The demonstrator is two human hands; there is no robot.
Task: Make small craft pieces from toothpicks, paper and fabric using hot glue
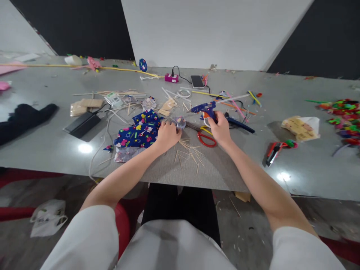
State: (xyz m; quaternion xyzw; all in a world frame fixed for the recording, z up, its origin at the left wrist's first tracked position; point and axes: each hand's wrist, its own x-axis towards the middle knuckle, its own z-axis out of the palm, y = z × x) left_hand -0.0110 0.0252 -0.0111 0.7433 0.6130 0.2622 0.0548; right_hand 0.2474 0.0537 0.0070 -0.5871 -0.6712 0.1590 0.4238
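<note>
My right hand (221, 129) is wrapped round the handle of a blue hot glue gun (203, 107), whose nozzle points left. My left hand (168, 135) has its fingers curled down, and a small folded piece of patterned fabric (180, 122) sits at its fingertips and thumb. Beside that hand lies dark blue fabric with a colourful print (139, 132), its paler side turned up at the near edge. Scissors with red handles (207, 139) rest between my hands. Thin wooden sticks (192, 152) are scattered in front of my left hand.
A black adapter box (83, 124) with a white cable lies on the left. Behind are a purple power socket (171, 78), a phone (197, 81) and a tape roll (184, 93). On the right are a box cutter (273, 154), a paper packet (301, 128) and colourful pipe cleaners (347, 116).
</note>
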